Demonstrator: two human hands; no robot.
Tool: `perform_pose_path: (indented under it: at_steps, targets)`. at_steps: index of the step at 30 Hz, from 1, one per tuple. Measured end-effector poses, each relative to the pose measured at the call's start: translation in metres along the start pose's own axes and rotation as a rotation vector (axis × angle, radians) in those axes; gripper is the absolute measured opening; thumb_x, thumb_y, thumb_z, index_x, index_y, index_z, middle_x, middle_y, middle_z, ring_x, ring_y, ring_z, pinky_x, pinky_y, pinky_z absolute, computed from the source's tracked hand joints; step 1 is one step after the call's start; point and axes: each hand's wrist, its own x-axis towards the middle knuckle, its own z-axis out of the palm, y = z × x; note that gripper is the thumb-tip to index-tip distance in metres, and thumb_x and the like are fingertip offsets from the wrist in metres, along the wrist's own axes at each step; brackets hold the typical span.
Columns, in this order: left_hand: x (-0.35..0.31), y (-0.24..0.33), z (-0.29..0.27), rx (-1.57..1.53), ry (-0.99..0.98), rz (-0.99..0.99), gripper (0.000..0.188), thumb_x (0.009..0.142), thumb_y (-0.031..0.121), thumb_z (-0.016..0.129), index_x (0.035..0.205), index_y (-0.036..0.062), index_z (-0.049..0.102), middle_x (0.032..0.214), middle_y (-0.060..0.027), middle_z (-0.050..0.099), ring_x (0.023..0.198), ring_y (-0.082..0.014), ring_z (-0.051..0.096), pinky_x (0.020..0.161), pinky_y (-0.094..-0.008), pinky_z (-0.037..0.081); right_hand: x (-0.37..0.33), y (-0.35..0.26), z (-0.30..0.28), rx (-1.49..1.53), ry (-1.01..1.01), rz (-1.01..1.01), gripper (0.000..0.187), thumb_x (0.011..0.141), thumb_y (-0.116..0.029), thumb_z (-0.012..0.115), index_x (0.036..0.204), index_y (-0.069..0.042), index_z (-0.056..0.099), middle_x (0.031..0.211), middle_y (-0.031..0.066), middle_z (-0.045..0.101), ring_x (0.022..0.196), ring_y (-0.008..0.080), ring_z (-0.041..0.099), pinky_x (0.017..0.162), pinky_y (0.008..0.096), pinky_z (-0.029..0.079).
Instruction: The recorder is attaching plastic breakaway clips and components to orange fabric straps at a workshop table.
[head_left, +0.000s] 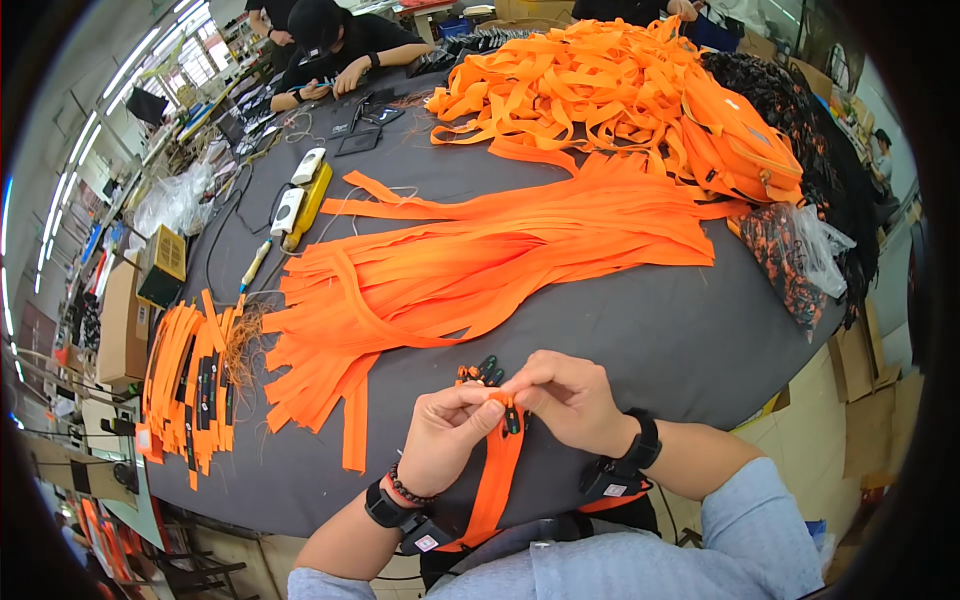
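Observation:
My left hand (447,428) and my right hand (572,402) meet close to the table's near edge, both closed in a pinch. Between their fingertips is the upper end of an orange zipper tape (494,482), which runs down over the table edge toward my lap. A small dark piece, apparently a zipper slider (513,419), hangs just under the fingers; the exact grip on it is hidden. Just beyond my hands lies a small heap of dark and green zipper sliders (488,371). Farther off, a thick bundle of long orange zipper tapes (470,250) spreads across the table.
Short orange and black strips (190,385) lie at the left edge. A yellow power strip (309,205) with plugs and cords sits behind. Tangled orange straps (570,90), an orange bag (745,150) and a clear plastic bag (822,250) fill the far right. A co-worker's hand (352,75) works opposite.

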Motion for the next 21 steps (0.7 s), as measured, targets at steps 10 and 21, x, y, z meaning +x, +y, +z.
perform_pose_path:
  at_steps: [10,21]
  targets:
    - [0.001,-0.001,-0.002,0.076,0.064,0.002,0.018,0.092,0.004,0.062,0.108,-0.0036,0.064,0.096,-0.0066,0.068,0.088,-0.0098,0.063,0.079,-0.0235,0.051,0.002,-0.004,-0.007,-0.038,-0.006,0.021,0.012,0.090,-0.010,0.065,0.098,-0.002,0.066,0.084,0.0063,0.063,0.072,0.0120,0.059,0.066,0.0246,0.048]
    - [-0.004,0.003,0.009,0.373,0.011,-0.113,0.012,0.086,0.003,0.069,0.096,-0.0040,0.064,0.085,-0.0036,0.067,0.075,-0.0057,0.062,0.065,-0.0185,0.049,-0.003,-0.002,0.000,-0.014,0.002,0.223,0.008,0.097,-0.009,0.051,0.095,-0.002,0.051,0.079,0.0022,0.053,0.068,0.0093,0.047,0.064,0.0239,0.043]
